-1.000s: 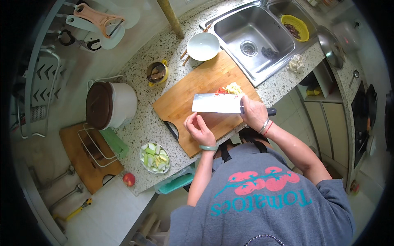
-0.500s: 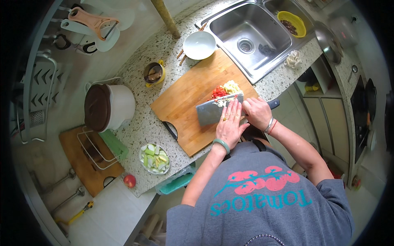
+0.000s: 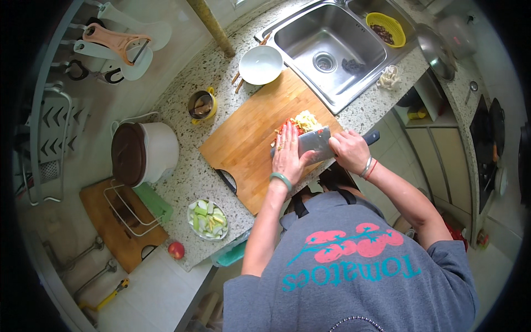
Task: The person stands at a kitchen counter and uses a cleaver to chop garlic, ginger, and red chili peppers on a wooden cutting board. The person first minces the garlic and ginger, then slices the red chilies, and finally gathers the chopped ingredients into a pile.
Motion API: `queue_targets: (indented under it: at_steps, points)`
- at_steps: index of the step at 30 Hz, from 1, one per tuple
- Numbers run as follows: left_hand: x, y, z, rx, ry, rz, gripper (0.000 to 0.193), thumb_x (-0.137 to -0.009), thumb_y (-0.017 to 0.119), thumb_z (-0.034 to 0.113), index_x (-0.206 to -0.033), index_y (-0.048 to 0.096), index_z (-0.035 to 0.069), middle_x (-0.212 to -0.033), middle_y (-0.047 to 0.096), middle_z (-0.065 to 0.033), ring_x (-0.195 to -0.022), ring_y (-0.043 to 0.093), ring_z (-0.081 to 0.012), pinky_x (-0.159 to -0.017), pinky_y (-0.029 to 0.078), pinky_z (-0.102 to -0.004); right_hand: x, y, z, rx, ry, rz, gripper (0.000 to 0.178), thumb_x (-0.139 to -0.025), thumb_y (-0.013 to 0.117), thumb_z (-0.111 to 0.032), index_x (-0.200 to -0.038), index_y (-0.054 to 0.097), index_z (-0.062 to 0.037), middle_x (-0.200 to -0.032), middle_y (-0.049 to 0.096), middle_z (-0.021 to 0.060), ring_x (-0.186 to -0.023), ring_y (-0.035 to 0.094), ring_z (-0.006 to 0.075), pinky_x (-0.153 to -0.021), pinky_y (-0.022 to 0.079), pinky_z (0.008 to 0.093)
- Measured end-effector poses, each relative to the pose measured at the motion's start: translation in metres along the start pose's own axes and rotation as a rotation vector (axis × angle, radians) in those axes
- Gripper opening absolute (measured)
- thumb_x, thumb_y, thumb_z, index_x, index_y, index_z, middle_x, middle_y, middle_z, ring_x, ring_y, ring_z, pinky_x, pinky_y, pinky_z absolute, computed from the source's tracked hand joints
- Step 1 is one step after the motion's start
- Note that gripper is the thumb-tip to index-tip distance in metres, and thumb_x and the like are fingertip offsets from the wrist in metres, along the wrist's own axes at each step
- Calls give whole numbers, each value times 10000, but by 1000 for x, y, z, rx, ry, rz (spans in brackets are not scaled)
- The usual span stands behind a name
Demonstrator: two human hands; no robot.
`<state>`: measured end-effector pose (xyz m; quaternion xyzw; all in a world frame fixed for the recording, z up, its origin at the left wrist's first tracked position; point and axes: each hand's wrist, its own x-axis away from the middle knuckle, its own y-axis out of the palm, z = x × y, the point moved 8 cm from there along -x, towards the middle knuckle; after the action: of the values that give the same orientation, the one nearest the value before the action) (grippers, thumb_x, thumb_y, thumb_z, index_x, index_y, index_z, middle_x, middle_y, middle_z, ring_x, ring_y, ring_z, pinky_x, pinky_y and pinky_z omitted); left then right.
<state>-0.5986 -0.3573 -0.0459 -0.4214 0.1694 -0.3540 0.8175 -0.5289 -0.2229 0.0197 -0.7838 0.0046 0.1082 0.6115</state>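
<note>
My right hand (image 3: 349, 151) is wrapped round the dark handle of a cleaver (image 3: 316, 145), whose wide blade lies low over the wooden cutting board (image 3: 249, 138). Flat, with the fingers stretched out, my left hand (image 3: 287, 156) rests across the left part of the blade, beside the food. At the far side of the blade sits a pile of chopped red pepper (image 3: 279, 131), partly hidden by my left fingers. Pale yellow chopped bits (image 3: 305, 122), perhaps ginger or garlic, lie right next to it.
Beyond the board stand a white bowl (image 3: 260, 65) on chopsticks and a yellow mug (image 3: 202, 105). A steel sink (image 3: 332, 50) is at the far right, a yellow basket (image 3: 385, 30) beside it. Leftward are a plate of cut green vegetables (image 3: 208, 219), a lidded pot (image 3: 160, 146) and an apple (image 3: 176, 250).
My left hand has slid left along the blade, toward the red pepper. The right hand keeps its hold on the cleaver, and the blade's tilt has changed a little.
</note>
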Motion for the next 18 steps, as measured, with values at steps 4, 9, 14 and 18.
queue_targets:
  at_steps: [4, 9, 14, 18]
  points:
    - [1, -8, 12, 17, 105, 28, 864, -934, 411, 623, -1527, 252, 15, -1598, 221, -185, -1496, 165, -319, -1222, 109, -456, -1, -3, 1, -5, -21, -22, 165, -686, 639, -89, -791, 513, -105, -746, 550, 36, -736, 592, 213, -679, 447, 345]
    - [2, 7, 64, -2, 284, -125, 743, -985, 374, 540, -1520, 291, 32, -1599, 248, -138, -1497, 186, -268, -1215, 109, -473, -4, 8, -3, 19, -72, -47, 149, -762, 612, -167, -883, 563, -95, -806, 584, 36, -772, 612, 197, -713, 461, 338]
    - [-8, 8, 40, -23, 155, -151, 750, -973, 408, 524, -1518, 284, 24, -1598, 256, -135, -1496, 189, -258, -1217, 112, -473, -4, 10, -9, 35, -125, -121, 138, -765, 612, -181, -877, 562, -117, -810, 587, 32, -784, 610, 189, -716, 458, 329]
    - [-13, -11, -4, 170, 12, 72, 669, -1012, 358, 523, -1476, 387, 43, -1540, 366, -153, -1469, 264, -288, -1215, 97, -481, -5, 6, -8, 11, -107, -134, 156, -737, 628, -140, -861, 535, -124, -792, 583, 32, -778, 612, 197, -710, 457, 338]
